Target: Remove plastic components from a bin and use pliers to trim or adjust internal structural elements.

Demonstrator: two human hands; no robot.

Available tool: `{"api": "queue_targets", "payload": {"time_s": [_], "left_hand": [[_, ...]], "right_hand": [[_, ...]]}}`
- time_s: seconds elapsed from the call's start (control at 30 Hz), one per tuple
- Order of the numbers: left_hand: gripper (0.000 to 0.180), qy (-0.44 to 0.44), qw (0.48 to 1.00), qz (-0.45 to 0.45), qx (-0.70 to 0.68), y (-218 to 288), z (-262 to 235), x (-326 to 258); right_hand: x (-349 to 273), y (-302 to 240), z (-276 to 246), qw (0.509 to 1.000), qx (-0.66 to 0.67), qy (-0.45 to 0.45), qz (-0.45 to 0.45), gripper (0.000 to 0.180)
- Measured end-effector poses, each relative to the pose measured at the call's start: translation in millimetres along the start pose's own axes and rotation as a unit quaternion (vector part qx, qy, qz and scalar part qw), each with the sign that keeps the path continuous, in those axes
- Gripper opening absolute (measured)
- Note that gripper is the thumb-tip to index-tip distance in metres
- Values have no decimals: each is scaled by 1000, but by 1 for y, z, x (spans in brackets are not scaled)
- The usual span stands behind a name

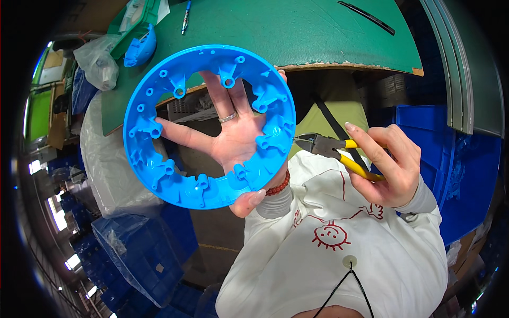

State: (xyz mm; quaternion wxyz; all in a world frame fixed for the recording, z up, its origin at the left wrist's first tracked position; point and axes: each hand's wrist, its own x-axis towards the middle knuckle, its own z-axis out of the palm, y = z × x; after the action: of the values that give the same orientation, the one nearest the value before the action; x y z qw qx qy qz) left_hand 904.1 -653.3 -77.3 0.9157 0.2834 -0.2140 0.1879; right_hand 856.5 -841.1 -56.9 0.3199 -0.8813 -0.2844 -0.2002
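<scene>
A green work table (297, 37) fills the top of the view, its front edge worn down to bare board, and around it blue crates (143, 254) are stacked on the floor, some under clear plastic sheeting. Up on the table's left corner sits a small blue moulded part (140, 49) beside a crumpled clear bag (98, 63), with a pen (186, 16) lying further along. Centre stage now: a big blue plastic ring (209, 126), studded with little round bosses and tabs on its inner face, is held up in front of the table edge. The left hand (233, 140) is spread wide through the ring's middle, fingers splayed against the inside, a ring on one finger, thumb hooked under the lower rim, a red bead bracelet (279, 185) at the wrist. Over to the side, the right hand (389, 167) is wrapped around the yellow handles of a pair of side cutters (331, 150), and the dark nose of the tool points straight at the ring's outer edge, just beside it, whether it touches I cannot tell. Below, a white sweatshirt (339, 249) with a red doodle print
</scene>
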Motion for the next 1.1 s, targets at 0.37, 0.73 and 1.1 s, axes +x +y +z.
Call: {"api": "queue_targets", "payload": {"time_s": [0.37,0.73,1.1], "left_hand": [[123,-93,980,47,-169,-13,-4,0],[114,107,987,-15,121,-17,19,3],[123,133,987,-67,59,-14,21,7]], "right_hand": [[10,-8,-15,995,-71,-69,3,65],[5,7,0,994,2,-107,18,57],[40,132,57,945,-290,18,149,48]]}}
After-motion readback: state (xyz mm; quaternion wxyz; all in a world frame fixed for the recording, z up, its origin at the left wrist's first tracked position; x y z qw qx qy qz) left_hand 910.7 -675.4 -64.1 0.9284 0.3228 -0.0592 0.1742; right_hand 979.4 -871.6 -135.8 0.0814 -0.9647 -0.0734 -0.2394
